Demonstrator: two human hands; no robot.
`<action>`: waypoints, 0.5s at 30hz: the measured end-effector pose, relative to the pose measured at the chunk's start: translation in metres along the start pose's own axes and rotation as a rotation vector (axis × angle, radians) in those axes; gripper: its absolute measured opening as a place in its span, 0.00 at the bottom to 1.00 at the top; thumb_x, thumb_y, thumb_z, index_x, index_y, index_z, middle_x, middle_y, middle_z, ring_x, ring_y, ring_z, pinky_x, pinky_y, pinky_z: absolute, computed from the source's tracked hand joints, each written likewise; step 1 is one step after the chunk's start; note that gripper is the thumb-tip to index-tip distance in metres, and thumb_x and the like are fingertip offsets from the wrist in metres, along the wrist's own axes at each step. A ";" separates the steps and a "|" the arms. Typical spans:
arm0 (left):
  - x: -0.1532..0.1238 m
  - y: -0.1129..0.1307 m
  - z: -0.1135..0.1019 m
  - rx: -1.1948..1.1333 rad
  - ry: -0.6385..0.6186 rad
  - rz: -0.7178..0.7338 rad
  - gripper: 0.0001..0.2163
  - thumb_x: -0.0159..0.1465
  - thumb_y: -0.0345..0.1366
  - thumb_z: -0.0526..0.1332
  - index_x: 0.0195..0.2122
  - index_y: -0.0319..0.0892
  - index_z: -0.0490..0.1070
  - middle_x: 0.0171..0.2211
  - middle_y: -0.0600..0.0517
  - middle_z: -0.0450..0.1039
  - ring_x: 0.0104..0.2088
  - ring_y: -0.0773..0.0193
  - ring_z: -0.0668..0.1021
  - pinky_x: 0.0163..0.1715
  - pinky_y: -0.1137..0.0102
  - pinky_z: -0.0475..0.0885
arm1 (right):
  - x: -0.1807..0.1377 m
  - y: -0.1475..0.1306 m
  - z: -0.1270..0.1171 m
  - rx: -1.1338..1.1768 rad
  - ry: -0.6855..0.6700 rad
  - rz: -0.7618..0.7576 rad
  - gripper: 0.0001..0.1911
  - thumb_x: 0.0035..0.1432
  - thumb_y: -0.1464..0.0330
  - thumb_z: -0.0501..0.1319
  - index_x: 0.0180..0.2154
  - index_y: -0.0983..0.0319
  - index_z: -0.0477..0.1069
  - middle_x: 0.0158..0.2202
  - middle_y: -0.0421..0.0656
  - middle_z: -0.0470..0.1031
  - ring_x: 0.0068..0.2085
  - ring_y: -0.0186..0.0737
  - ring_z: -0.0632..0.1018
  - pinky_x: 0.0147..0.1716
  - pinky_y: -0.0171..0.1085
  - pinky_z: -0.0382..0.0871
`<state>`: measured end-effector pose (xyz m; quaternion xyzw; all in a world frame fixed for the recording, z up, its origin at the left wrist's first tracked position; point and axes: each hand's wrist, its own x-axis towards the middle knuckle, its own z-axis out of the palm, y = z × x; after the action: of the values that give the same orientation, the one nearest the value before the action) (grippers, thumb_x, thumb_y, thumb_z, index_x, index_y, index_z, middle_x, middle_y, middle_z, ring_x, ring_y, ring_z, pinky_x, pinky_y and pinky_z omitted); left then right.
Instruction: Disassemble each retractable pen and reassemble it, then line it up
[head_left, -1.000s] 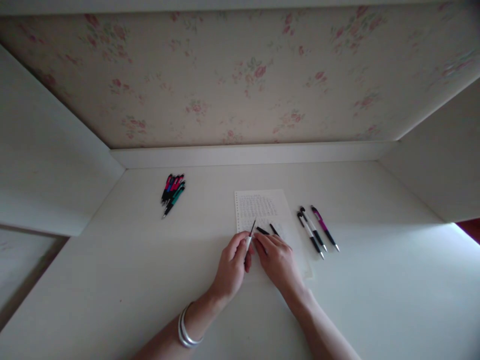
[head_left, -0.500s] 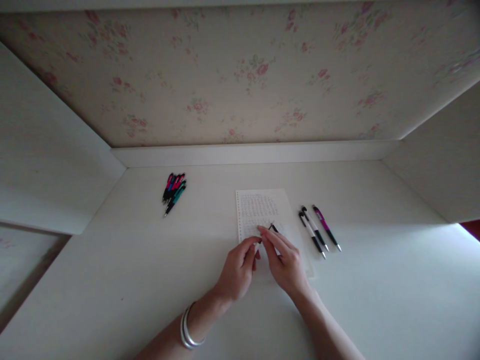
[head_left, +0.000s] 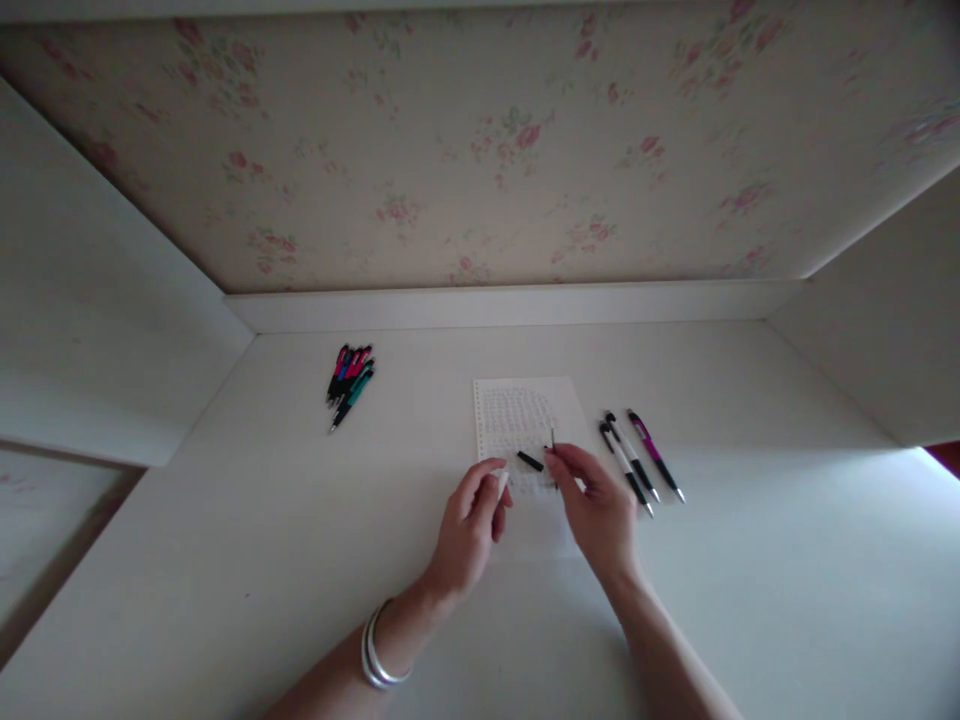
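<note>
My left hand (head_left: pixel 466 525) is closed on a white pen barrel (head_left: pixel 503 482), most of it hidden by the fingers. Between thumb and fingertips, my right hand (head_left: pixel 600 510) pinches a thin pen refill (head_left: pixel 553 437), which sticks up above the fingers. A short black pen grip (head_left: pixel 529 461) lies on the sheet of paper (head_left: pixel 517 395) between the hands. The sheet has punched holes down its left edge and rows of handwriting.
Right of the sheet lie two white-and-black pens (head_left: pixel 619 464) and a purple-and-black pen (head_left: pixel 656 455). A bunch of several coloured pens (head_left: pixel 350 385) lies at the back left. White panels (head_left: pixel 97 300) and a flowered wall (head_left: pixel 480 200) enclose the white desk (head_left: pixel 300 530).
My hands have moved apart, the right one shifting rightward with the refill now showing in it. The white barrel shows in my left hand, and the black grip is uncovered on the sheet.
</note>
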<state>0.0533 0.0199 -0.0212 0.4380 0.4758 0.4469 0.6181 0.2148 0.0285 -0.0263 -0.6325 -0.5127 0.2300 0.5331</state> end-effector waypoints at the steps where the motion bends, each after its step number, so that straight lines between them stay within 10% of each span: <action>1: 0.000 0.001 0.000 -0.032 0.027 0.008 0.15 0.69 0.46 0.55 0.49 0.41 0.68 0.28 0.56 0.66 0.20 0.74 0.65 0.17 0.78 0.60 | -0.003 0.000 0.002 -0.099 -0.066 -0.092 0.07 0.60 0.64 0.64 0.40 0.58 0.77 0.37 0.44 0.82 0.36 0.41 0.81 0.37 0.38 0.75; 6: 0.002 0.001 0.000 -0.052 0.115 0.068 0.12 0.67 0.45 0.59 0.43 0.42 0.67 0.28 0.57 0.68 0.18 0.76 0.63 0.16 0.79 0.58 | -0.011 0.005 0.010 -0.400 -0.261 -0.393 0.11 0.66 0.68 0.57 0.42 0.58 0.78 0.41 0.44 0.82 0.39 0.43 0.81 0.39 0.39 0.74; 15: -0.001 0.003 -0.003 0.314 0.091 0.237 0.07 0.65 0.39 0.63 0.40 0.42 0.71 0.32 0.53 0.71 0.32 0.68 0.74 0.32 0.75 0.70 | -0.010 -0.003 0.009 -0.306 -0.305 -0.224 0.12 0.67 0.65 0.55 0.41 0.58 0.78 0.41 0.47 0.80 0.41 0.45 0.79 0.41 0.40 0.71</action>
<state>0.0497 0.0197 -0.0191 0.5615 0.5120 0.4562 0.4631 0.2018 0.0232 -0.0291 -0.6032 -0.6829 0.1818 0.3698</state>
